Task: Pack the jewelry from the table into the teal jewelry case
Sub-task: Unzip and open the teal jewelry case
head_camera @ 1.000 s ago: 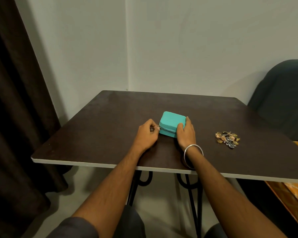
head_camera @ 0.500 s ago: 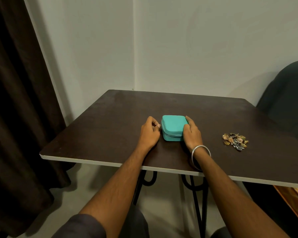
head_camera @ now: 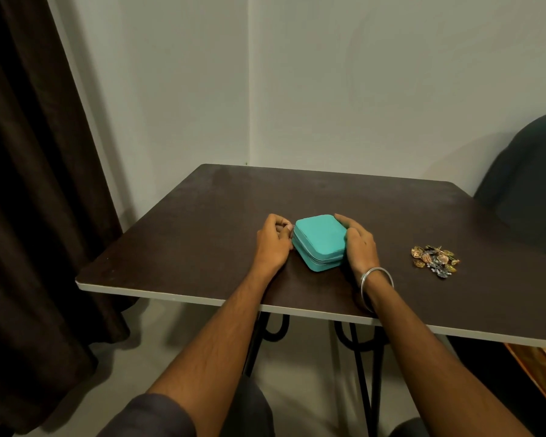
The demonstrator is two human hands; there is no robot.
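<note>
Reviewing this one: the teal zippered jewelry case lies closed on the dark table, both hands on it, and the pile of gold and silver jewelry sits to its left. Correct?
Not quite. The head view shows the pile of gold and silver jewelry to the right of the closed teal zippered jewelry case, not its left. The left hand and right hand do flank the case on the dark table.

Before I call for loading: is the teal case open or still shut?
Shut: the teal case lies flat, lid down on its base; left hand pinches at the zipper corner.
</note>
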